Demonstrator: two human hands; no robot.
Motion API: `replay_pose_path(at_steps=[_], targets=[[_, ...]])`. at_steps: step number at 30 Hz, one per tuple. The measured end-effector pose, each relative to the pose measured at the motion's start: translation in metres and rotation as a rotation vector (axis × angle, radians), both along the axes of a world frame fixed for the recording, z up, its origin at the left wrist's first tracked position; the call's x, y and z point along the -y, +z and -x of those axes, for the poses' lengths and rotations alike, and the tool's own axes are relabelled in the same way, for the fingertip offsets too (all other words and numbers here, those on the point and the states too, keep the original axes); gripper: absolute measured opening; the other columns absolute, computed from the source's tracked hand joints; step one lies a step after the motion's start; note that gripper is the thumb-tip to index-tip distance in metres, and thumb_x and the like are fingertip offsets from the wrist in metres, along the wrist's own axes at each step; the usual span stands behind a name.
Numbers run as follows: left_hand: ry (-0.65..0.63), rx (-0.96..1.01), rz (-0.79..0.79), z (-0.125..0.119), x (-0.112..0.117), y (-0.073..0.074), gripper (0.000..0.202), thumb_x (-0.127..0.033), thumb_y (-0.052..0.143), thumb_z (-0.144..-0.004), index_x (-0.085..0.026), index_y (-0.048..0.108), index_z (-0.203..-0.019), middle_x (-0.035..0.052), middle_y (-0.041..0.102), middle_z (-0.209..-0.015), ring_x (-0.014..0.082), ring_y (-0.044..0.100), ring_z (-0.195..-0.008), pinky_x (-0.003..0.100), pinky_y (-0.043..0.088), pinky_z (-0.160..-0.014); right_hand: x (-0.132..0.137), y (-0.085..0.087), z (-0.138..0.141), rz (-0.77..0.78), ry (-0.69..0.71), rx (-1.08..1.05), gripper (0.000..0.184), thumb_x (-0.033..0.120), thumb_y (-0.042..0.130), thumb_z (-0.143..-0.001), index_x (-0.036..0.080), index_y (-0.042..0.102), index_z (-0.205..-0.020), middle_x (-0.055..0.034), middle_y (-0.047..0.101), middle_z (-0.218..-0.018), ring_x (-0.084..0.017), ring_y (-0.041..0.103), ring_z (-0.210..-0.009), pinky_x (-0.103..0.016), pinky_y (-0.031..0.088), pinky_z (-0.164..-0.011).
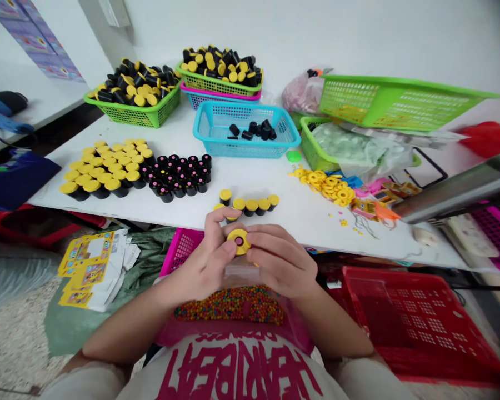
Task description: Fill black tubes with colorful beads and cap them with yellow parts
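My left hand (211, 256) and my right hand (280, 260) are closed together on a small yellow-capped tube (239, 242) with a dark hole in its lid, held just below the table's front edge. Under my hands a bag of small coloured beads (233, 305) lies on my lap. A short row of finished yellow-capped tubes (250, 203) stands on the white table (250, 180) right behind my hands. Farther left stand a group of yellow-capped tubes (104, 169) and a group of open black tubes (180, 173).
A blue basket (210, 136) holds a few black tubes. Green baskets (135, 111) at the back are heaped with capped tubes. Loose yellow rings (325, 183) lie to the right beside green baskets (400, 100). A red crate (416, 322) and a pink basket (179, 247) sit below the table.
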State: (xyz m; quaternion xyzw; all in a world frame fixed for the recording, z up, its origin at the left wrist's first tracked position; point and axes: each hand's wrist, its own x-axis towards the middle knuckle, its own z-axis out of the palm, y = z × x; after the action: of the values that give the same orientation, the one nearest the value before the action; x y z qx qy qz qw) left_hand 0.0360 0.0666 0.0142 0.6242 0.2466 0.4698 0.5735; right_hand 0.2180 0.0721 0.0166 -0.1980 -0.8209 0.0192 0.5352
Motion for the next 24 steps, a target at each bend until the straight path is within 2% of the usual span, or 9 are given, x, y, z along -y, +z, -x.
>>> replay_pose_path(at_steps=[4,7,10,15,19,21,24], targets=[[-0.047,0.221,0.155,-0.005,0.002,-0.008,0.035,-0.041,0.043,-0.097,-0.032,0.031,-0.129,-0.0018,0.052,-0.089,0.0092,0.047,-0.06,0.019,0.042,-0.053,-0.004,-0.003,0.004,0.014,0.064,0.08,0.035,0.011,0.061,-0.083,0.03,0.058,-0.112,-0.0038,0.067,-0.119,-0.022,0.059,-0.122,-0.045,0.055,-0.099],[-0.044,0.262,0.291,-0.005,0.002,-0.011,0.039,-0.044,0.042,-0.095,-0.032,0.03,-0.13,-0.0028,0.052,-0.082,0.0114,0.051,-0.063,0.022,0.045,-0.054,-0.004,-0.004,0.009,0.112,0.042,0.08,0.048,0.008,0.059,-0.081,0.028,0.051,-0.124,-0.0056,0.063,-0.12,-0.019,0.059,-0.121,-0.04,0.054,-0.101],[-0.035,0.299,0.392,-0.009,0.004,-0.012,0.042,-0.047,0.042,-0.092,-0.032,0.031,-0.13,-0.002,0.051,-0.083,0.0131,0.053,-0.067,0.026,0.048,-0.06,-0.003,-0.007,0.014,0.117,-0.019,0.045,0.049,0.005,0.052,-0.082,0.027,0.049,-0.125,-0.0066,0.061,-0.119,-0.02,0.058,-0.122,-0.04,0.054,-0.102],[-0.046,0.36,0.515,-0.019,0.005,-0.006,0.042,-0.043,0.045,-0.084,-0.03,0.037,-0.123,-0.0027,0.045,-0.074,0.0114,0.046,-0.058,0.022,0.04,-0.051,-0.005,-0.016,0.019,0.084,0.018,-0.025,0.051,0.004,0.048,-0.08,0.024,0.05,-0.127,-0.0082,0.063,-0.117,-0.023,0.06,-0.117,-0.044,0.057,-0.097],[0.007,0.303,0.571,-0.023,0.0,0.005,0.04,-0.043,0.042,-0.082,-0.026,0.041,-0.118,-0.0017,0.043,-0.074,0.0115,0.042,-0.056,0.022,0.035,-0.048,-0.006,-0.018,0.02,0.049,0.023,-0.071,0.057,0.001,0.048,-0.078,0.018,0.051,-0.132,-0.0118,0.064,-0.116,-0.024,0.059,-0.117,-0.044,0.054,-0.099],[0.015,0.246,0.6,-0.021,-0.002,0.006,0.039,-0.043,0.038,-0.084,-0.026,0.042,-0.119,-0.0001,0.045,-0.079,0.0131,0.046,-0.06,0.024,0.038,-0.049,-0.008,-0.015,0.017,0.136,0.049,-0.091,0.055,0.004,0.053,-0.081,0.02,0.052,-0.134,-0.0114,0.064,-0.119,-0.022,0.059,-0.118,-0.042,0.054,-0.099],[-0.026,0.21,0.528,-0.014,-0.003,0.003,0.04,-0.043,0.036,-0.091,-0.03,0.033,-0.128,0.0028,0.053,-0.092,0.0174,0.058,-0.075,0.029,0.048,-0.058,-0.012,-0.008,0.01,0.407,0.219,-0.194,0.039,0.02,0.067,-0.085,0.027,0.063,-0.123,-0.0078,0.066,-0.118,-0.021,0.063,-0.112,-0.04,0.056,-0.096]])
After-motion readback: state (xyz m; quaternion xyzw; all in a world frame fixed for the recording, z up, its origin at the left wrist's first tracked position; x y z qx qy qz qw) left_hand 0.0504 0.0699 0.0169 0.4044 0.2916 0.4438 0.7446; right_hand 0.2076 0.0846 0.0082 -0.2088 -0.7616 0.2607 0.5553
